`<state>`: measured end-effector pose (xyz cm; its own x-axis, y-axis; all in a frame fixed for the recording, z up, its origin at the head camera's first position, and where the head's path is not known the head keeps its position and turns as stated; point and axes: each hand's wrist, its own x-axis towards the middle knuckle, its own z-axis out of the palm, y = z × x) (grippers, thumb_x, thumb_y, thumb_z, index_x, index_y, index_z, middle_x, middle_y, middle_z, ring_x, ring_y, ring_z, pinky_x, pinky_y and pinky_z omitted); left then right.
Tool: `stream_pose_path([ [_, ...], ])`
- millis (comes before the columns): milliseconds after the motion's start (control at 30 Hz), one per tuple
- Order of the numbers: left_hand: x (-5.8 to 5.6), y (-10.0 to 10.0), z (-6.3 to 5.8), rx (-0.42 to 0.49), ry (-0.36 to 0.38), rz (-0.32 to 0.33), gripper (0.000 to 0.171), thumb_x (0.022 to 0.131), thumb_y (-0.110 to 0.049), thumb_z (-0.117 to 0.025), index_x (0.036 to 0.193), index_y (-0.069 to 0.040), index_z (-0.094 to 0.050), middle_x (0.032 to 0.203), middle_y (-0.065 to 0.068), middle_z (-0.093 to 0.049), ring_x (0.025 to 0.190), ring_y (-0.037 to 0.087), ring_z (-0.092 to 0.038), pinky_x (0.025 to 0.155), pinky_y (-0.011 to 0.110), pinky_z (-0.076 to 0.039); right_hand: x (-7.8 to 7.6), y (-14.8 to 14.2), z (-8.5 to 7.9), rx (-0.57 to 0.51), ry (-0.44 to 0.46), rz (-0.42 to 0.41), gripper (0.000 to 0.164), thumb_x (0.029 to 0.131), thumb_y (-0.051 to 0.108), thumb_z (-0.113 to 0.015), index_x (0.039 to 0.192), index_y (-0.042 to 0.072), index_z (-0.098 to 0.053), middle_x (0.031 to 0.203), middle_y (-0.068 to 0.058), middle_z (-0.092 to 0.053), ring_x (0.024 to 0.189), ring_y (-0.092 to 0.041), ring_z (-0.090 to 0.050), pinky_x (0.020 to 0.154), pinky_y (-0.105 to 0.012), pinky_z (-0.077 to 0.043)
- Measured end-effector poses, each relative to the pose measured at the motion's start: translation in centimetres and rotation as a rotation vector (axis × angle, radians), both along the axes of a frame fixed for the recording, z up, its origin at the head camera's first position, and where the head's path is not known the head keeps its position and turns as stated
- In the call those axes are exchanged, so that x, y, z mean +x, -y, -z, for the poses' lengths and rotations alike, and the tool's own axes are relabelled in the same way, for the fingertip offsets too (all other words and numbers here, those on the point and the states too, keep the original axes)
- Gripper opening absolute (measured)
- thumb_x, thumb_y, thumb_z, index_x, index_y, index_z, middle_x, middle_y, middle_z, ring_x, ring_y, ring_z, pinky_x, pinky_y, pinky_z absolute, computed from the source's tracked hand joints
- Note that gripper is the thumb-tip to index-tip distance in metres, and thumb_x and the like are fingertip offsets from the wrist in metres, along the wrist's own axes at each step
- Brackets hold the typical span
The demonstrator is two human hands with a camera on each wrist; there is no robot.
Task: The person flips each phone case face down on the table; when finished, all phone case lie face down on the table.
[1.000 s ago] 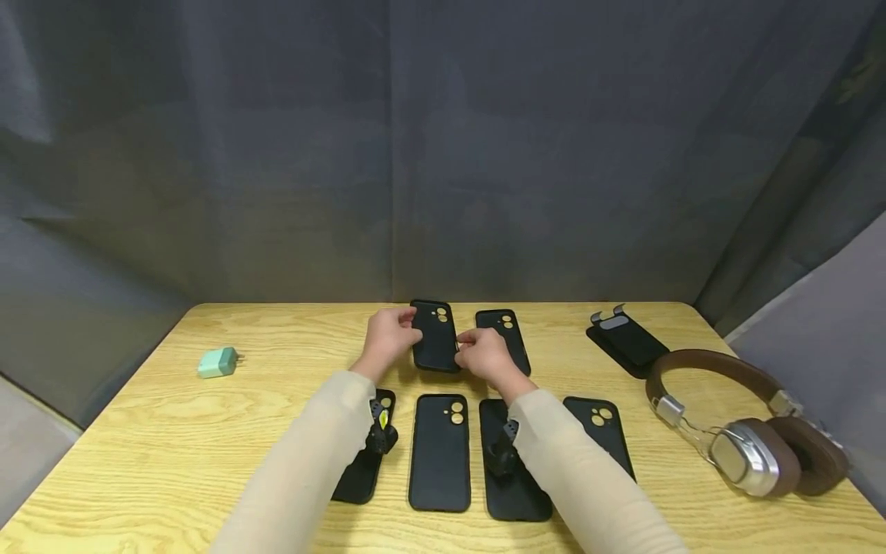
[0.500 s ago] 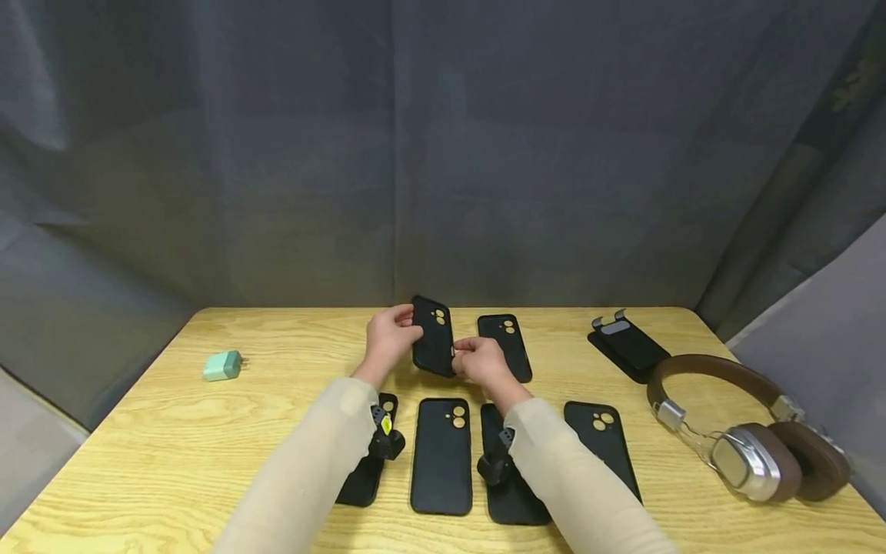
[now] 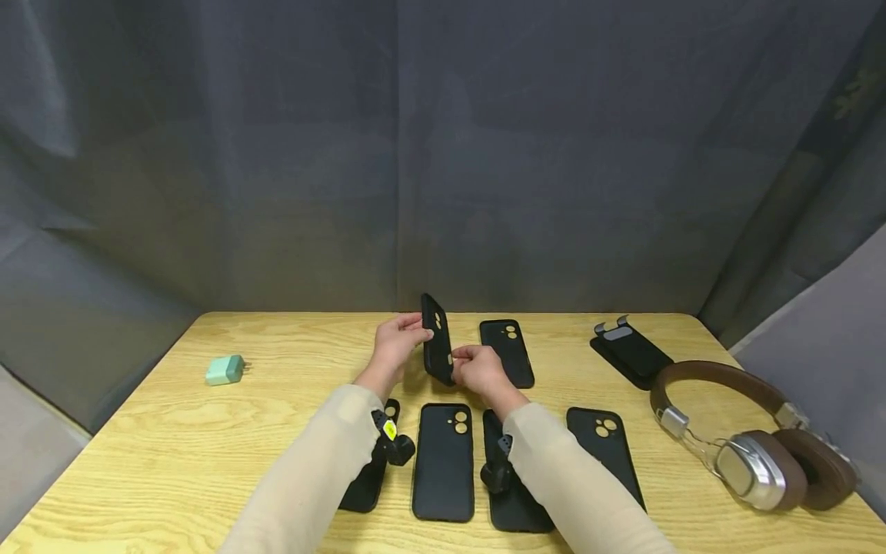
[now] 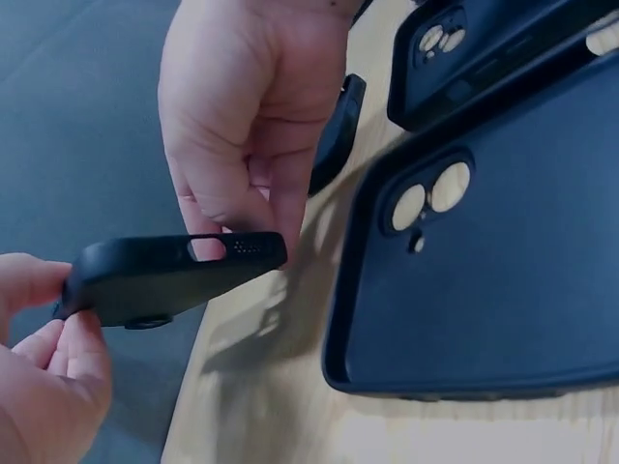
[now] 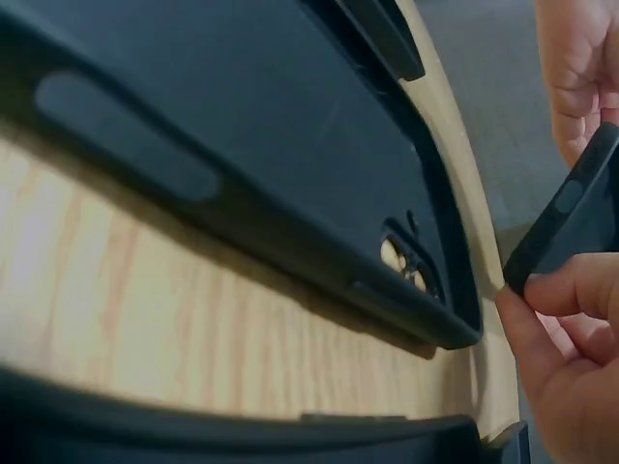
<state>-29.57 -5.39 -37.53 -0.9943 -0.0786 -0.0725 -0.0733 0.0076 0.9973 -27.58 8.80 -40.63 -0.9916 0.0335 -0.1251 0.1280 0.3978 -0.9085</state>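
A black phone case [image 3: 434,355] with camera cut-outs is raised and tilted nearly on its edge above the back of the table. My left hand [image 3: 399,343] pinches its left side near the top. At the lower right edge, my right hand [image 3: 477,369] pinches it between thumb and fingers. The left wrist view shows the case [image 4: 145,280] end-on, its port opening facing the camera, with the left hand [image 4: 58,372] lower left and the right hand [image 4: 256,106] above. In the right wrist view the right hand [image 5: 575,353] grips a corner of the case [image 5: 580,217].
Another black case [image 3: 512,363] lies just right of the hands. Several more, including one in the middle [image 3: 443,469], form a front row under the forearms. A mint charger [image 3: 224,370] sits left. Right are a black flat item with grey clips [image 3: 633,355] and brown headphones [image 3: 754,469].
The held case has tipped from lying almost flat to standing nearly on edge, its left side lifted. The left hand has risen and shifted slightly right with it; the right hand keeps its grip.
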Motion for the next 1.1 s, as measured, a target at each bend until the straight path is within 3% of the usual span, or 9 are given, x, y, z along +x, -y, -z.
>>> stream_pose_path([
  [167,-0.1,0.1,0.5,0.013,0.038,0.01,0.039,0.082,0.0,-0.063,0.12,0.002,-0.058,0.102,0.014,-0.064,0.079,0.013,-0.059,0.084,0.037,-0.049,-0.3,0.1,0.5,0.006,0.015,-0.021,0.036,0.075,-0.011,-0.057,0.11,-0.003,-0.064,0.083,-0.008,-0.059,0.068,-0.016,-0.05,0.054,-0.021,-0.038],
  [367,-0.5,0.2,1.4,0.018,0.087,0.047,0.04,0.084,-0.004,-0.063,0.123,-0.001,-0.056,0.095,0.009,-0.064,0.067,0.01,-0.054,0.075,0.034,-0.047,-0.3,0.2,0.9,0.019,0.039,-0.064,0.033,0.076,-0.008,-0.056,0.108,-0.004,-0.064,0.087,-0.009,-0.059,0.068,-0.016,-0.049,0.054,-0.021,-0.038],
  [633,-0.4,-0.2,1.3,0.028,0.113,0.082,0.04,0.088,-0.009,-0.062,0.127,-0.006,-0.054,0.087,0.006,-0.059,0.065,0.009,-0.051,0.072,0.032,-0.046,0.0,0.4,0.5,0.04,0.056,-0.108,0.035,0.075,-0.01,-0.058,0.11,-0.006,-0.062,0.081,-0.007,-0.058,0.066,-0.015,-0.05,0.055,-0.021,-0.039],
  [833,-0.2,-0.8,0.9,0.02,0.125,0.098,0.04,0.089,-0.011,-0.061,0.128,-0.009,-0.054,0.093,0.013,-0.06,0.067,0.011,-0.051,0.064,0.025,-0.045,0.0,0.2,0.1,0.042,0.072,-0.162,0.035,0.078,-0.007,-0.058,0.113,-0.007,-0.059,0.084,-0.009,-0.058,0.07,-0.015,-0.051,0.059,-0.021,-0.041],
  [967,-0.1,-1.1,1.0,0.024,0.115,0.105,0.041,0.089,-0.011,-0.06,0.13,-0.009,-0.052,0.095,0.016,-0.059,0.063,0.01,-0.05,0.06,0.022,-0.043,0.3,0.0,-0.1,-0.067,0.076,-0.113,0.033,0.083,-0.001,-0.055,0.115,-0.008,-0.058,0.098,-0.015,-0.061,0.075,-0.016,-0.057,0.066,-0.026,-0.05],
  [1100,0.0,-1.1,1.7,0.041,0.087,0.09,0.041,0.09,-0.013,-0.059,0.13,-0.008,-0.052,0.092,0.012,-0.058,0.065,0.011,-0.051,0.059,0.023,-0.044,0.9,0.0,0.0,-0.311,0.083,-0.006,0.032,0.088,0.004,-0.054,0.118,-0.008,-0.057,0.102,-0.018,-0.061,0.08,-0.017,-0.061,0.075,-0.032,-0.054],
])
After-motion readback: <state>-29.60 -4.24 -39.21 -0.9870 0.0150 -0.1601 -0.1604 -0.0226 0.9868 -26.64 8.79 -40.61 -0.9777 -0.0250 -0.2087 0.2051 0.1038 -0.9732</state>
